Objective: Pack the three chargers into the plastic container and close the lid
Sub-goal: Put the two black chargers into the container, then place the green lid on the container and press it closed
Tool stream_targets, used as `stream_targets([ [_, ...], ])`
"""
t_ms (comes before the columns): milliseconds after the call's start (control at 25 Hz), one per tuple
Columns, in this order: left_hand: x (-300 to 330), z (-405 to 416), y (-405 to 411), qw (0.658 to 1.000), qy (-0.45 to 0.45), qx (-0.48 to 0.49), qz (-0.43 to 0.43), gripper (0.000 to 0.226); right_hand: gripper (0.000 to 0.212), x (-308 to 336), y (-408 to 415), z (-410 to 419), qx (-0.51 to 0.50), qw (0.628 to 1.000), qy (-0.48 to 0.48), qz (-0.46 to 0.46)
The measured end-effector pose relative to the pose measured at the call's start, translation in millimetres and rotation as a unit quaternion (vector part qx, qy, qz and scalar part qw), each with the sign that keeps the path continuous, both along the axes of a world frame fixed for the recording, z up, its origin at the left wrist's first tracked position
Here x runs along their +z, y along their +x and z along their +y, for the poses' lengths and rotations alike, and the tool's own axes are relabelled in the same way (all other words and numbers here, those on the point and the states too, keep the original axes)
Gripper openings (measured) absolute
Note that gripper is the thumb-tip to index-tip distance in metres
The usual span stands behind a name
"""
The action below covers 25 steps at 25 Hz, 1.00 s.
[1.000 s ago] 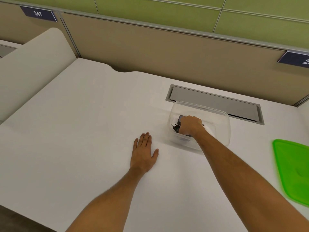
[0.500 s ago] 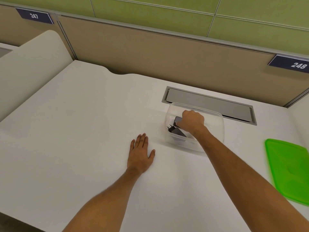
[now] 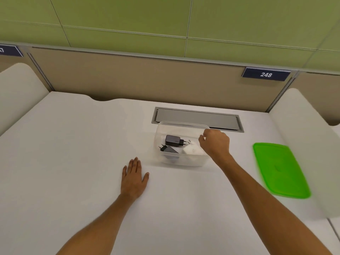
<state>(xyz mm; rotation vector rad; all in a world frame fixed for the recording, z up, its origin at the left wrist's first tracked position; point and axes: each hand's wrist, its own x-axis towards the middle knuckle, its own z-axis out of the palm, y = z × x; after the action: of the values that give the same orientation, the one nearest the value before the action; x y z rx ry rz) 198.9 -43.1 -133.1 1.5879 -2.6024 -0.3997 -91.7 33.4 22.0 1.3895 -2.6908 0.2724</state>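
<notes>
Since the chargers (image 3: 173, 140) lie in the container (image 3: 181, 163), the lid (image 3: 279, 170) (thin, likely flexible) should be taken by its edge; the right hand (image 3: 216, 142) is loosely curled, empty.

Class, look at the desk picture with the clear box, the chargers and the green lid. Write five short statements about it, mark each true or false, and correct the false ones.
1. Three chargers lie in the box: two black ones and a white one. True.
2. The lid is on the box. False: it lies on the desk, to the right of the box.
3. The left hand rests flat on the desk. True.
4. The right hand holds a charger. False: it is above the box's right side, and its grip is empty.
5. The sign reads 284. False: it reads 248.
</notes>
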Motion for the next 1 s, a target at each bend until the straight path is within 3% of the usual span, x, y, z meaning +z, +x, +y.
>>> stream_targets([
  [400, 17.3, -11.1, -1.6, 1.0, 0.003, -0.025, -0.016, 0.063, 0.018, -29.3, -73.8, 115.1, -0.171, 0.984, 0.051, -0.027],
  [600, 43.5, -30.7, -13.9, 0.996, -0.05, -0.029, 0.063, 0.053, 0.012, -43.7, -94.6, 166.1, -0.235, 0.967, 0.083, -0.052],
  [1000, 114.8, -27.5, -91.8, 0.966, -0.091, -0.144, 0.193, 0.066, 0.023, -73.1, -103.4, 216.0, -0.273, 0.954, 0.111, -0.047],
])
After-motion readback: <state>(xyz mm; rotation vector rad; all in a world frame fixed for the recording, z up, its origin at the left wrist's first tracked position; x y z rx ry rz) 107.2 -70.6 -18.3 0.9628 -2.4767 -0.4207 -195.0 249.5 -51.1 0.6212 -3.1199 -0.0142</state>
